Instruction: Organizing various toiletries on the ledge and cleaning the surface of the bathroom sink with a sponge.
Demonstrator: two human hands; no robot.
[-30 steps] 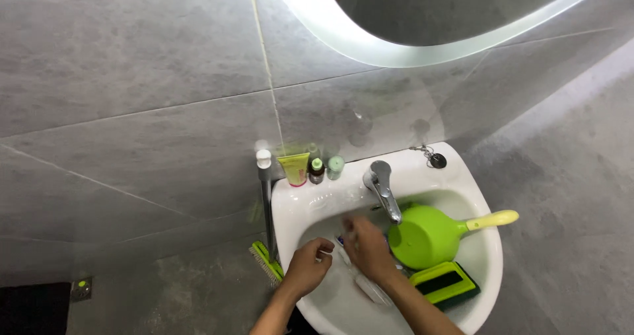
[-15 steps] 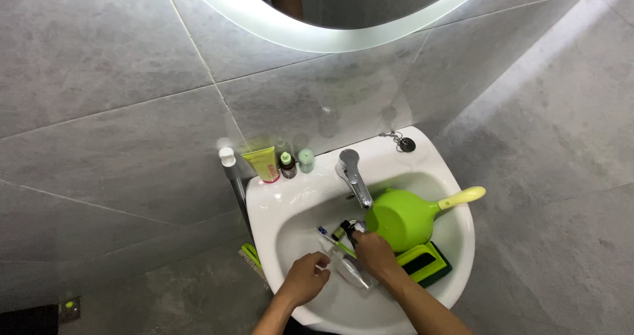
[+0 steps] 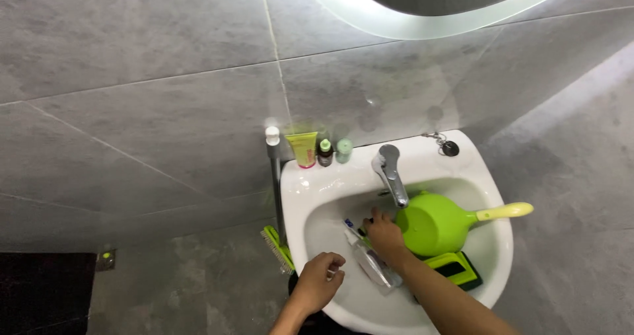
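My right hand [image 3: 383,236] is inside the white sink [image 3: 462,160], its fingers closed together on a small dark item that I cannot identify, just beside the toothbrush [image 3: 351,228] lying in the basin. A clear plastic bottle [image 3: 376,269] lies on its side below that hand, touching the wrist area. My left hand [image 3: 317,283] rests at the front left rim of the sink, fingers curled around a small white object; I cannot tell what it is.

Right of my right hand sits a green scoop [image 3: 436,226] with a yellow handle pointing right, directly under the chrome faucet [image 3: 391,173]. A green and black scrub pad [image 3: 456,269] lies in front of the scoop.

On the back ledge stand 3 items: a yellow tube [image 3: 302,148], a dark bottle [image 3: 324,153] and a pale green bottle [image 3: 343,150]. A green brush [image 3: 276,248] with a grey handle leans against the left side of the sink, in front of the grey tiled wall [image 3: 132,77]
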